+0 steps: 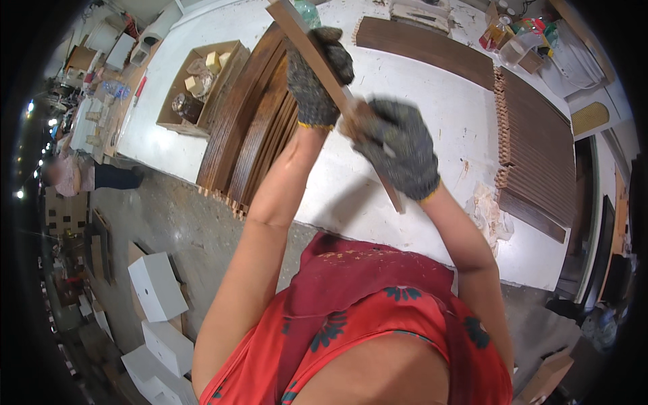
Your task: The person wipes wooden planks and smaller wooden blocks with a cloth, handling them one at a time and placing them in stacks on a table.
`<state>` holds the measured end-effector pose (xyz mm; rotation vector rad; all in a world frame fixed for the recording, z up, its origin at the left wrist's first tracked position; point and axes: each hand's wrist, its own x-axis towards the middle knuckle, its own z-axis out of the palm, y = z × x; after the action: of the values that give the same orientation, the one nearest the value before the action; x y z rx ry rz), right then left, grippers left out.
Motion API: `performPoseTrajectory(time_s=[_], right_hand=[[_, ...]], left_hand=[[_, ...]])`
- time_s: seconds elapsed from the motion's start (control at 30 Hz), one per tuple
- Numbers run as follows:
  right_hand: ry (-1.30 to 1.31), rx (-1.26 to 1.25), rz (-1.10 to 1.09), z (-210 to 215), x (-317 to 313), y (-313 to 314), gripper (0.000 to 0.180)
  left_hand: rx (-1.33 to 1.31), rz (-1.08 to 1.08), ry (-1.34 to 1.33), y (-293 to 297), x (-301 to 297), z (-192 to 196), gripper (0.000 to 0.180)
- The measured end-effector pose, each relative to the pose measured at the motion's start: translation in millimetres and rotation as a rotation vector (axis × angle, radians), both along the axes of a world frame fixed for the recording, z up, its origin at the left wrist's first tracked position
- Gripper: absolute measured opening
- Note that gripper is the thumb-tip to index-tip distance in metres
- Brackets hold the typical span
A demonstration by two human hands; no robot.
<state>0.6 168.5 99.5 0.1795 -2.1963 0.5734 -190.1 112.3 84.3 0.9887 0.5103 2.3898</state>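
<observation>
A person in a red flowered top is standing at a white worktable (432,108) and holding a long brown wooden strip (317,57) up over it with both hands. The left hand (316,71), in a grey knit glove, is wrapping its fingers around the upper part of the strip, closed on it. The right hand (398,145), gloved the same way, is closing around the strip lower down, and something small and pale is showing between its fingers, too blurred to tell what it is. The strip is running on a slant from the top of the view down past the right hand, its lower end hanging above the table's near edge. Just left of the left hand, a stack of dark wooden strips (246,121) is lying on the table, reaching over its near edge. Beside that stack, a cardboard box (196,84) is holding pale blocks. More dark slats (533,152) are lying in rows on the right side of the table, and a crumpled rag (489,212) is sitting near them. White boxes (158,287) are standing on the floor to the left.
</observation>
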Motion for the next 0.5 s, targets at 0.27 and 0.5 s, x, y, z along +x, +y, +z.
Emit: performPoseTrajectory(time_s=[0.27,0.5], right_hand=[[-0.527,0.054,-0.001,-147.6,162.3,-0.3,0.030],[-0.348,-0.463,-0.220,-58.5,139.4,23.5,0.046]], left_hand=[[0.139,-0.287,-0.134,-5.0,-34.9,-13.9,0.038],[0.162,-0.451,0.061,13.0,10.1,23.6,0.044]])
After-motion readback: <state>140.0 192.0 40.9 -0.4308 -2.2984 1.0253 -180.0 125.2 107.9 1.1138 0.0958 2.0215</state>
